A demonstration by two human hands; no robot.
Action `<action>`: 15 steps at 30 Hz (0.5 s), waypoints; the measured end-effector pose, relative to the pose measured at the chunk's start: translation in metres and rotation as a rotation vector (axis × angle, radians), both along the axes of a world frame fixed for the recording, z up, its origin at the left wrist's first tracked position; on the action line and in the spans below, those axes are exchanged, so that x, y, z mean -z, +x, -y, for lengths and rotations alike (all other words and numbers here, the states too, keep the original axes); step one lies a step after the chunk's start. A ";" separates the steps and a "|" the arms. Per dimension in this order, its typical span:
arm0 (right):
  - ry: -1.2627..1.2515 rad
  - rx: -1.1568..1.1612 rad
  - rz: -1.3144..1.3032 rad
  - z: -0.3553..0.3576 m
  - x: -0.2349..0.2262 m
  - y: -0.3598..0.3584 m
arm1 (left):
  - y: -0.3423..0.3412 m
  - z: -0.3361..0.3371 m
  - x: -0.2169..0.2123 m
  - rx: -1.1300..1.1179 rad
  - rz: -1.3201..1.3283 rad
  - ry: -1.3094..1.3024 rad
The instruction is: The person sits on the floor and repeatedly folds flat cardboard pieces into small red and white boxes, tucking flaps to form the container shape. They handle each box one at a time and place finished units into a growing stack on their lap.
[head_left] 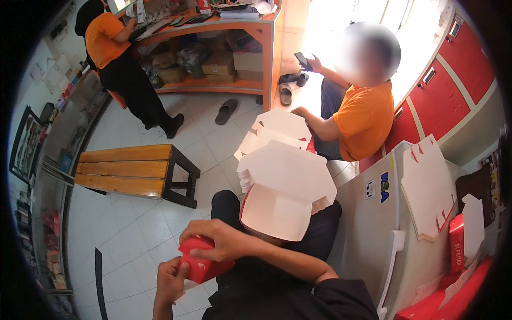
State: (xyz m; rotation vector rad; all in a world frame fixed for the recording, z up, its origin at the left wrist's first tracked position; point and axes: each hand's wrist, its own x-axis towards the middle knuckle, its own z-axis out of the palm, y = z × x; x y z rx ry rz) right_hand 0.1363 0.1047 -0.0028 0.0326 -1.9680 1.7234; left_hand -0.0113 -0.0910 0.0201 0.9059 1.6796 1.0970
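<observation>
Head view: both hands (213, 250) hold red carton (202, 262); flat-carton stack (285, 186) beside.

A stack of flat cartons (285, 181) rests on the person's lap, a bench (130, 169) to its left, a fridge (373, 224) to its right.

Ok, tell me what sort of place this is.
Probably the back area of a small shop or takeaway. Stacks of flat, unfolded cardboard boxes sit on the person's lap, both hands fold a red box, and an orange counter holds cartons on its shelves. Two people nearby wear matching orange shirts.
</observation>
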 end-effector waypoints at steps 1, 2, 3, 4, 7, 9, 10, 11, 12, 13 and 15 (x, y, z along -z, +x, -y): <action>-0.022 0.002 -0.004 0.008 0.006 0.002 | 0.002 0.004 0.004 0.016 0.061 -0.030; -0.032 0.035 -0.003 0.017 0.009 0.005 | 0.003 0.012 0.008 0.028 0.121 -0.067; -0.029 0.002 0.008 0.021 0.013 0.008 | 0.005 0.018 0.012 0.039 0.181 -0.103; -0.026 -0.032 0.018 0.023 0.016 0.013 | 0.007 0.023 0.014 0.071 0.234 -0.170; -0.064 -0.127 0.080 0.038 0.026 0.028 | 0.015 0.039 0.014 0.160 0.288 -0.460; -0.131 -0.165 0.074 0.050 0.025 0.042 | 0.024 0.043 0.010 0.202 0.384 -0.588; -0.103 -0.151 0.062 0.054 0.022 0.050 | 0.030 0.043 0.007 0.182 0.444 -0.602; -0.069 -0.135 0.074 0.054 0.018 0.057 | 0.037 0.044 0.002 0.155 0.503 -0.615; -0.036 -0.118 0.086 0.053 0.014 0.064 | 0.039 0.047 0.004 0.162 0.515 -0.599; -0.002 -0.101 0.098 0.053 0.013 0.069 | 0.040 0.050 0.008 0.169 0.527 -0.582; 0.001 0.010 0.148 0.059 0.016 0.077 | 0.042 0.049 0.009 0.206 0.440 -0.546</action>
